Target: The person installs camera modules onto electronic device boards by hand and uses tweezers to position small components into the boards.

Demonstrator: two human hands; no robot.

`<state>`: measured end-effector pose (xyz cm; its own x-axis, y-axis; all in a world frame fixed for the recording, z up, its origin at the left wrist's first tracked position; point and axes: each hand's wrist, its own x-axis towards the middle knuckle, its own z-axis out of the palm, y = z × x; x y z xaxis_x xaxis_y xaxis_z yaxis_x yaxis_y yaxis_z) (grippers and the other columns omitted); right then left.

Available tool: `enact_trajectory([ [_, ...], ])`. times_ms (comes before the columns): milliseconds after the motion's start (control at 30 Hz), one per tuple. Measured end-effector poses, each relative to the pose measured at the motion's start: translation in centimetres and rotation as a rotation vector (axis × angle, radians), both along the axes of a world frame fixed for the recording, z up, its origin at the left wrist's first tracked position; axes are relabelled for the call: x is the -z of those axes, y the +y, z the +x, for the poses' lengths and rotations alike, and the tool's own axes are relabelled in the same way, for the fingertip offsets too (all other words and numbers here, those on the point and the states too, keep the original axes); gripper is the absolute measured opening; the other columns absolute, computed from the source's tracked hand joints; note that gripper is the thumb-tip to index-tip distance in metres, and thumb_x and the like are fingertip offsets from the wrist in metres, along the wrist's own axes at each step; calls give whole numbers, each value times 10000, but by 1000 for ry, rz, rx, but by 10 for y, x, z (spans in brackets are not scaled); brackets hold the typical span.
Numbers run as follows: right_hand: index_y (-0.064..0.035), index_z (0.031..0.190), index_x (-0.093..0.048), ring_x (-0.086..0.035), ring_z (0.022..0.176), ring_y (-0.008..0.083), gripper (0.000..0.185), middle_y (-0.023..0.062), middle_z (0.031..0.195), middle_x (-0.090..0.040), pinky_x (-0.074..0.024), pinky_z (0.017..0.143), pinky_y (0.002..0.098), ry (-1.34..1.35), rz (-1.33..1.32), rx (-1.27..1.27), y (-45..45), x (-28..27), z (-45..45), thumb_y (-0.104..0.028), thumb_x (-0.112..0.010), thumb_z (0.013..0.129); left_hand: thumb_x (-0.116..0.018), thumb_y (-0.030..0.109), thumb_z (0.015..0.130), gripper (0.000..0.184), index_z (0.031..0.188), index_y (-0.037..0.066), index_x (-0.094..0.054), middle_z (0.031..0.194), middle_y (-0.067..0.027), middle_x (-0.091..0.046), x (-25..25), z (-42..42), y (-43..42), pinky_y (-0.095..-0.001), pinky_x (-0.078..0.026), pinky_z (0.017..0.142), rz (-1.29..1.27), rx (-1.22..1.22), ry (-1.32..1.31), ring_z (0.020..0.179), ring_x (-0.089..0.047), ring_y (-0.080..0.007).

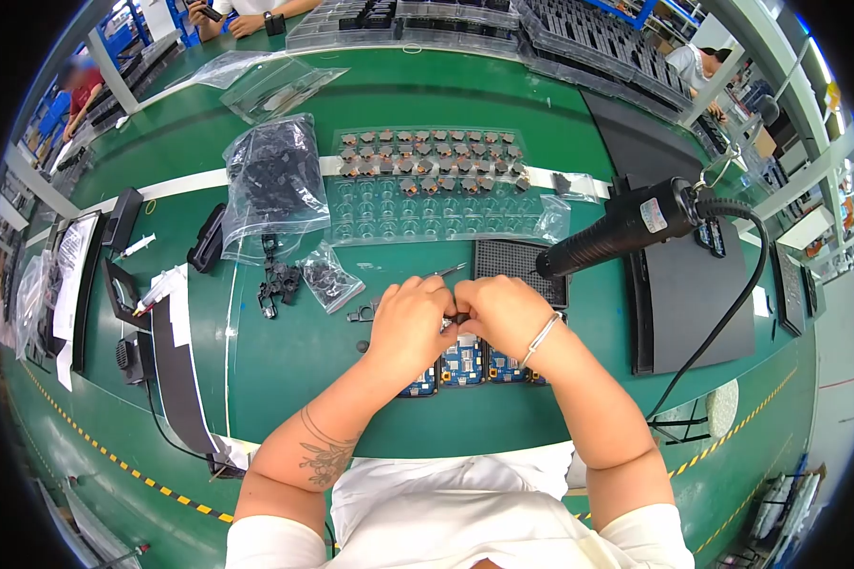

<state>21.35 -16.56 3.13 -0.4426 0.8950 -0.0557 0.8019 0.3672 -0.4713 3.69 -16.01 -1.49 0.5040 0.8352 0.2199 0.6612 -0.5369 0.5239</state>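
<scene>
My left hand point(408, 321) and my right hand point(505, 311) meet at the middle of the bench, fingers pinched together. Between their fingertips is a small black part point(459, 320), mostly hidden, so its exact kind cannot be made out. Just below the hands lie several blue circuit boards point(462, 364) in black housings, partly covered by my wrists. Behind my right hand sits a black grid tray point(510, 256). A thin metal-tipped tool point(453, 269) pokes out behind my left hand. Near that hand's outer side are a black bracket-like piece point(361, 314) and a small round black piece point(362, 346).
A black cylindrical corded tool point(626, 230) hangs at right, above black sheets point(697, 313). Behind stand a clear blister tray point(427, 226) of small parts and a bag of black parts point(275, 180). Left are a smaller bag point(329, 278) and loose black parts point(277, 284). Other people sit beyond.
</scene>
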Motion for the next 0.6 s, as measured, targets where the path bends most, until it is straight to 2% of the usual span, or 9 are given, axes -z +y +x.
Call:
enact_trajectory([
  [67, -26, 928, -644, -702, 797, 357, 179, 165, 841, -702, -555, 704, 439, 192, -51, 9, 6, 1, 7, -80, -765, 808, -840, 131, 694, 211, 843, 96, -696, 925, -44, -630, 0, 0, -1, -417, -455, 842, 14, -4, 10, 959, -611, -263],
  [100, -5, 1001, -646, -674, 707, 231, 225, 122, 800, -658, -541, 682, 330, 234, -18, 69, 7, 3, 9, -9, -766, 811, -845, 140, 694, 216, 845, 96, -697, 923, -46, -630, -1, -2, -1, -418, -459, 841, 7, 4, -7, 958, -612, -265],
  [200, 0, 1036, -654, -663, 755, 209, 227, 116, 885, -636, -541, 716, 317, 346, 44, 114, 8, 7, 11, 23, -739, 826, -858, 166, 694, 233, 848, 97, -698, 923, -52, -629, -4, -6, 2, -419, -472, 836, -11, 17, -44, 958, -615, -271],
  [267, -1, 1044, -656, -664, 823, 250, 234, 131, 968, -620, -548, 748, 338, 374, 52, 152, 9, 12, 6, 69, -697, 824, -867, 179, 689, 245, 849, 97, -699, 931, -56, -631, -7, -7, 2, -416, -480, 830, -16, 16, -53, 959, -617, -275],
  [333, -8, 1021, -650, -668, 841, 323, 215, 156, 986, -626, -549, 750, 386, 414, 56, 185, 11, 19, 2, 77, -669, 825, -855, 213, 716, 206, 805, 109, -701, 838, -37, -643, -13, -12, 4, -396, -473, 781, 17, -22, -44, 861, -641, -266],
  [367, -17, 1025, -670, -655, 909, 335, 222, 146, 991, -647, -545, 800, 400, 399, 36, 182, 13, 19, 1, 62, -687, 818, -851, 222, 724, 199, 788, 111, -698, 809, -30, -643, -20, -17, 6, -391, -468, 769, 6, -52, -20, 832, -644, -262],
  [433, -27, 1028, -686, -641, 962, 341, 228, 138, 997, -663, -534, 846, 413, 376, 81, 140, 12, 24, -2, 49, -700, 814, -827, 240, 759, 195, 738, 115, -680, 722, -8, -638, -23, -25, 13, -381, -436, 723, 109, -151, -37, 742, -648, -243],
  [500, -45, 1046, -712, -620, 1026, 345, 254, 126, 1008, -687, -514, 909, 429, 361, 73, 111, 13, 24, -4, 32, -717, 805, -819, 223, 769, 182, 739, 112, -678, 745, -9, -648, -23, -33, 21, -385, -425, 717, 218, -286, 28, 754, -649, -234],
  [600, -65, 1064, -720, -624, 1012, 341, 268, 119, 1003, -695, -514, 904, 426, 294, 126, 83, 14, 29, -6, 11, -721, 807, -792, 174, 799, 133, 760, 113, -680, 781, -8, -665, -18, -46, 31, -389, -404, 703, 291, -368, 78, 762, -646, -220],
])
